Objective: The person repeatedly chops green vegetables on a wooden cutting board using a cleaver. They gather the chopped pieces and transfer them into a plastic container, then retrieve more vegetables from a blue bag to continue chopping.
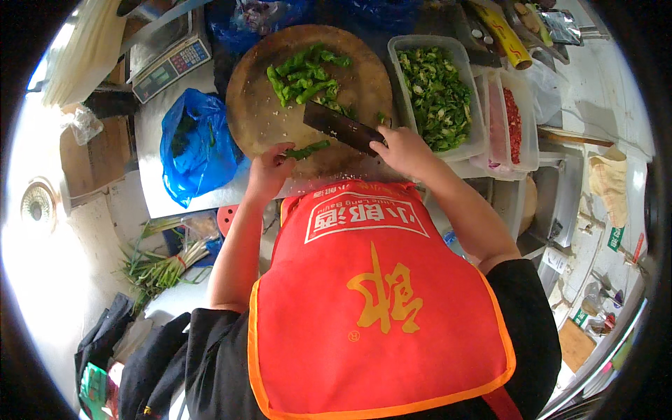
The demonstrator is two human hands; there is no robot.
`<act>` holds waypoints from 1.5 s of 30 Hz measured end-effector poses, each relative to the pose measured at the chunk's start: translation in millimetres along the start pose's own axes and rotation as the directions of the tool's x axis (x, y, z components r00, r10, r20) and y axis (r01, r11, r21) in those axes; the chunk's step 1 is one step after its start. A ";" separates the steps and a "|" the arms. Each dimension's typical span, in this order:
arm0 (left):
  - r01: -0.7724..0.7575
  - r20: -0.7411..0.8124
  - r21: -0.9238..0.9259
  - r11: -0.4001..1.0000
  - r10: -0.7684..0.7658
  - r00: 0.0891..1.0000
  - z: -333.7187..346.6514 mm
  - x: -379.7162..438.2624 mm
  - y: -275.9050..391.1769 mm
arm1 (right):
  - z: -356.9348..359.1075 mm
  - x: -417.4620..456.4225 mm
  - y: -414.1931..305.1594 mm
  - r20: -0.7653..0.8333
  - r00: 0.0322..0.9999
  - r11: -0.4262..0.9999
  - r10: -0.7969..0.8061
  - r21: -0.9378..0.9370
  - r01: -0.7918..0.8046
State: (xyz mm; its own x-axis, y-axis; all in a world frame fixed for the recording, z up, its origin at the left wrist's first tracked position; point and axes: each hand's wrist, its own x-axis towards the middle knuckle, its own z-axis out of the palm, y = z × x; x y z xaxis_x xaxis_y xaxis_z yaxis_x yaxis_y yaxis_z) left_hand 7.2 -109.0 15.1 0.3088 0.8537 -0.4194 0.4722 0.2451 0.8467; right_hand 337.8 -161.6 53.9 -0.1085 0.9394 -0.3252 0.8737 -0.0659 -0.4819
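My left hand (278, 164) pinches one end of a green pepper (310, 150) over the near side of a round wooden chopping board (252, 113). In my right hand (401, 147) is a cleaver (338, 126), its dark blade slanting across the board toward the upper left. Several whole green peppers (302, 76) lie in a loose pile beyond the blade. A few cut pieces (341, 107) sit along the blade's far edge. To the right of the board stands a clear plastic tub (407, 44) full of chopped green peppers (438, 100).
Left of the board is a blue plastic bag (199, 163) with greens inside, and behind it a digital scale (170, 68). Farther right, a plastic container (527, 136) holds chopped red food (513, 126). A yellow roll box (501, 37) lies behind. Bundled scallions (168, 268) rest lower left.
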 end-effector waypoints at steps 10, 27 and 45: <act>-0.213 -0.119 0.268 0.939 0.252 0.960 25.7 0.2 12.8 | -24.2 -31.5 -44.4 0.061 0.996 0.972 -0.058 -0.224 0.071; -0.549 0.003 0.531 0.646 0.647 0.763 36.8 3.1 -13.6 | -2.8 -1.4 -40.7 0.091 0.989 0.975 -0.120 -0.176 0.135; -0.662 0.064 0.512 0.548 0.744 0.665 38.2 -5.8 -26.7 | 0.2 -8.1 -42.8 0.218 0.967 0.982 -0.132 -0.101 0.157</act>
State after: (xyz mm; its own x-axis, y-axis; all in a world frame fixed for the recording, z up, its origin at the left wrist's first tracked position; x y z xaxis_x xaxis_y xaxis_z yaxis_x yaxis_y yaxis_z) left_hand 24.4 -138.0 -17.5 0.6097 0.7206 0.3300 0.4766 -0.6660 0.5738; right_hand 301.1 -166.4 77.0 -0.3234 0.8437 -0.4285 0.8895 0.1165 -0.4418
